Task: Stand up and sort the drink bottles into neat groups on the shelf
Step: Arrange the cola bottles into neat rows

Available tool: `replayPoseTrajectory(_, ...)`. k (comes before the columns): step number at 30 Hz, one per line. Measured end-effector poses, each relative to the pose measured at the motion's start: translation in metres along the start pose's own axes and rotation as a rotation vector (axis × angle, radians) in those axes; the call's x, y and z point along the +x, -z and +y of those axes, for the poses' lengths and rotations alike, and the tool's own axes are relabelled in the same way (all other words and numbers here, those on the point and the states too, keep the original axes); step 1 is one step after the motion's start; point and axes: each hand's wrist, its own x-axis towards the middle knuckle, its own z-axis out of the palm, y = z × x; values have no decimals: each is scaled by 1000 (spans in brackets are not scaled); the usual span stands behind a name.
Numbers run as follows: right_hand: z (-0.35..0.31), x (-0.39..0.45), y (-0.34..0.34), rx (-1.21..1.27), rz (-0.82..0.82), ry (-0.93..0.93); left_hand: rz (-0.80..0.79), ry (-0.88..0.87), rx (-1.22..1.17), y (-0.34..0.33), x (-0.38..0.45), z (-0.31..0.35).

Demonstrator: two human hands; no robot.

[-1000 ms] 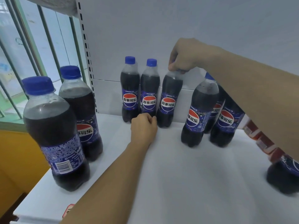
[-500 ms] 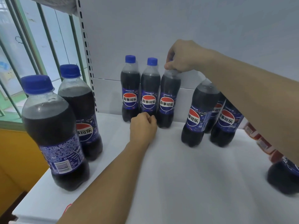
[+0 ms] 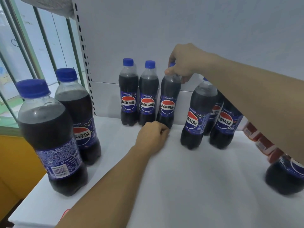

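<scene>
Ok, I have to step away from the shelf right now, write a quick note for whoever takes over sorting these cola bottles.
Right hand: gripping the neck of the third back-row bottle, which leans slightly.
Left hand: closed fist resting on the shelf at that bottle's base, holding nothing.
Done: two bottles upright side by side against the back wall.
Left: straighten the third beside them, then bring over the front-left pair, the right cluster of three and the bottle at the far right edge. Red-labelled bottles, partly hidden behind the right arm, need their own group.
</scene>
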Motion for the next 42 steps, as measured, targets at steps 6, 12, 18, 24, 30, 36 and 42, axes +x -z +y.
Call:
replayPoseTrajectory(6,-1,1,-3,12,38,38,-5,64,-45,-3,6,-3)
replayPoseTrajectory(12,3,2,1,6,-28,43,-4,69,-37,-1,6,-4)
replayPoseTrajectory(18,16,-31,50,-318,-125,-51,-95,4,-74,5,-3,2)
replayPoseTrajectory(24,37,-66,48,-303,-260,10,-225,-110,-261,7,-12,26)
replayPoseTrajectory(30,17,-67,48,-75,-85,164,-165,42,-416,27,-18,39)
replayPoseTrajectory(36,-29,-49,35,28,-33,348,146,273,-448,59,-36,19)
replayPoseTrajectory(42,-75,-23,4,-46,-19,563,459,505,-426,59,-42,-12)
